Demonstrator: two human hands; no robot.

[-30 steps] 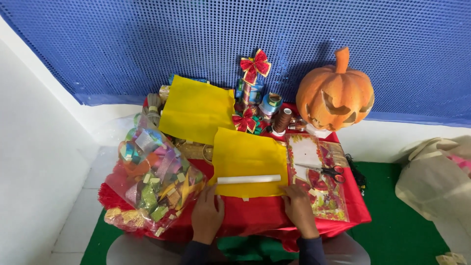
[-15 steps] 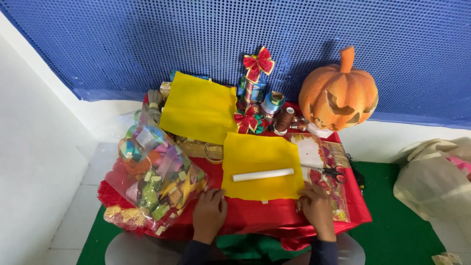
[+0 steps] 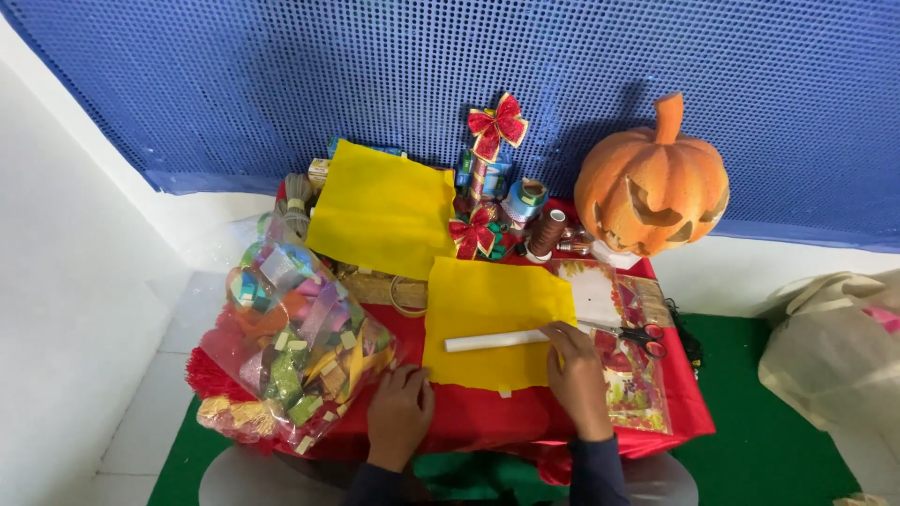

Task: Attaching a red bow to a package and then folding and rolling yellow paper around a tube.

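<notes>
Where the red cloth (image 3: 487, 422) covers the low table at lower centre, items as follows:

Yellow sheet (image 3: 492, 319), centre: flat on the cloth, uncut and unfolded as far as shows; a small tab sticks out at its lower edge.

White stick (image 3: 495, 341): lies across the sheet's lower half, roughly level; its right end meets the right hand (image 3: 578, 379). Fingers curl at that end, seemingly pinching it, though the view is too small to tell a true grip from a touch.

Left hand (image 3: 400, 412), lower centre: palm down on the cloth beside the sheet's lower left corner, fingers loosely bent, holding nothing.

Scissors (image 3: 626, 332), right of the hand: red-handled, lying on a printed packet (image 3: 637, 384), untouched.

Second sheet (image 3: 382, 208), upper centre: yellow, propped behind, unused.

Clear bag (image 3: 291, 342), left: full of mixed coloured scraps, closed.

Red bows (image 3: 495, 122), spools (image 3: 547, 231), upper centre: standing against the blue wall (image 3: 281, 84).

Pumpkin (image 3: 653, 187), upper right: orange, carved face.

Progress, judged: early. Stick placed on the sheet; no rolling, cutting or fixing visible; bows, spools and scraps not yet used
</notes>
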